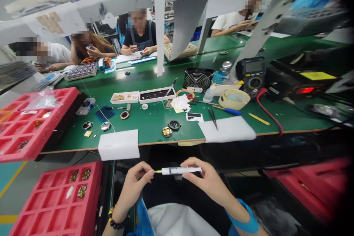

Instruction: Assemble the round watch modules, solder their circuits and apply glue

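Below the front edge of the green table (155, 120), both my hands hold a slim white pen-like tool (181, 170) level over my lap. My right hand (206, 180) grips its white body from the right end. My left hand (136, 184) pinches the small yellow tip at its left end. A beaded bracelet sits on my left wrist. On the table in front lie a white foam pad (118, 144), another white pad (226, 129) with tweezers (212, 118) on it, and several small round watch parts (171, 128).
Red compartment trays stand at left (33, 121) and lower left (58, 199), another at lower right (312, 188). Small white part trays (156, 94), a fan (197, 79), tape roll (233, 99), multimeter (253, 75) and red cable lie further back. Several people work across the table.
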{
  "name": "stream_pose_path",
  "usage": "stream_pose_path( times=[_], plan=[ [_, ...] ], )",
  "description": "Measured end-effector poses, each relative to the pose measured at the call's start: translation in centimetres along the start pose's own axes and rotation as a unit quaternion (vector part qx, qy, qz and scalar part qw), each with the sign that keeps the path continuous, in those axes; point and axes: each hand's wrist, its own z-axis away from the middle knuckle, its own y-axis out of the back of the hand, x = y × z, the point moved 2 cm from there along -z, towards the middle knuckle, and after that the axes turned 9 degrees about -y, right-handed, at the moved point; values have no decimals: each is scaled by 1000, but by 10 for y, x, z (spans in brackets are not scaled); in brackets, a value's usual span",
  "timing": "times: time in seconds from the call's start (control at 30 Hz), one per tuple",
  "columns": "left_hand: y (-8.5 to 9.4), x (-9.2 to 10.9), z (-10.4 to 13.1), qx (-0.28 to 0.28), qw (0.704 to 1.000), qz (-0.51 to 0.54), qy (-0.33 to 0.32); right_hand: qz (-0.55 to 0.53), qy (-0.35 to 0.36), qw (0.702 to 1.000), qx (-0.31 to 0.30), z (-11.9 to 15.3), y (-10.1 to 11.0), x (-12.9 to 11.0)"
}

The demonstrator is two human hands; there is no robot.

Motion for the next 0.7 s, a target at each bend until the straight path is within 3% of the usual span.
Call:
stream_pose_path(
  times=[0.13, 0.23, 0.33, 0.43, 0.5, 0.57, 0.63, 0.7],
  plan=[
    [-16, -10, -3, -24, 999, 24, 23, -137, 31, 990, -1, -3, 0, -1],
    [-25, -12, -4, -54, 998, 21, 25, -251, 14, 968, -20, -7, -10, -1],
    [-28, -4, -7, -121, 992, -35, 6, -378, -6, 925, -38, -11, -22, -5],
    [-23, 12, -14, -167, 981, -96, -17, -405, 7, 913, -45, -15, -26, -16],
    [-16, 21, -19, -171, 977, -122, -26, -406, 40, 912, -33, -19, -20, -27],
    [-8, 25, -25, -162, 975, -147, -33, -423, 84, 902, 20, -22, -4, -40],
    [0, 26, -30, -136, 975, -172, -44, -451, 117, 880, 95, -25, 17, -54],
    [6, 27, -37, -89, 972, -204, -71, -470, 119, 865, 128, -29, 35, -67]
  ],
)
